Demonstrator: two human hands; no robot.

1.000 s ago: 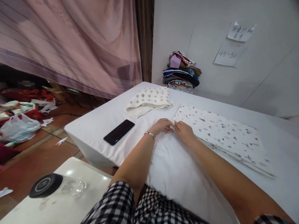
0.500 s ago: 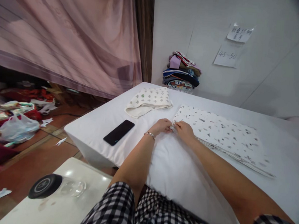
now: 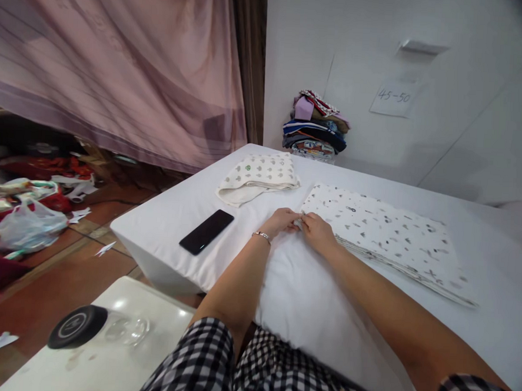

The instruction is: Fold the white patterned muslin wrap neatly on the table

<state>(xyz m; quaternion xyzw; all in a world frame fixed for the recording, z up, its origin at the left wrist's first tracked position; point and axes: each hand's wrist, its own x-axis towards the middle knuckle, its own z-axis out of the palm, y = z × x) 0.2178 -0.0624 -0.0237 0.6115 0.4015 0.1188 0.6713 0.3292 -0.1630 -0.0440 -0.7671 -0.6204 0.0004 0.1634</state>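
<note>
A long folded white cloth with small grey prints [image 3: 386, 235] lies on the white-covered table [image 3: 154, 212]. My left hand [image 3: 282, 221] and my right hand [image 3: 316, 229] meet at its near left corner, fingers pinched around the cloth's edge. The fingertips almost touch, and they partly hide the corner. Beyond my left hand rests a smaller folded cloth with grey prints [image 3: 262, 171], its left end loosely folded. A black phone [image 3: 206, 231] lies to the left of my left hand.
A stack of folded clothes [image 3: 316, 128] stands at the table's far edge by the wall. At the lower left, a white stand [image 3: 148, 306] holds a black-lidded object [image 3: 77, 326] and a clear glass item [image 3: 126, 329]. A plastic bag [image 3: 31, 226] is on the floor.
My right hand has shifted slightly left, closer to my left hand. The near left corner of the long cloth is now more hidden by my fingers. The upper wall paper has curled.
</note>
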